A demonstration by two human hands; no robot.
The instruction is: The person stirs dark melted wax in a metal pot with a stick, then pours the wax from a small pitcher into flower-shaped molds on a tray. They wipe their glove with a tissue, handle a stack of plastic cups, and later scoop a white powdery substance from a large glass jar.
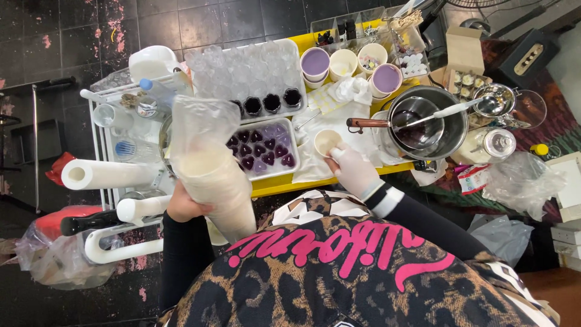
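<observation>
Near the counter's (315, 181) front edge, my left hand (184, 206) is gripping a soft, floppy piping bag (212, 169) of cream (best squeezed from the thick middle), while my gloved right hand (351, 169) pinches a light paper cup (327, 142).

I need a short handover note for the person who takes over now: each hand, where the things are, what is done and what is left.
Left hand: holds a piping bag of cream-coloured mix, tip down near the body.
Right hand, gloved: grips a small paper cup on the white cloth.
Heart mould tray: cavities filled with dark purple; no cream layer visible.
Saucepan: dark liquid inside, with a ladle.
Left: the clear small cups behind mostly look empty.
</observation>
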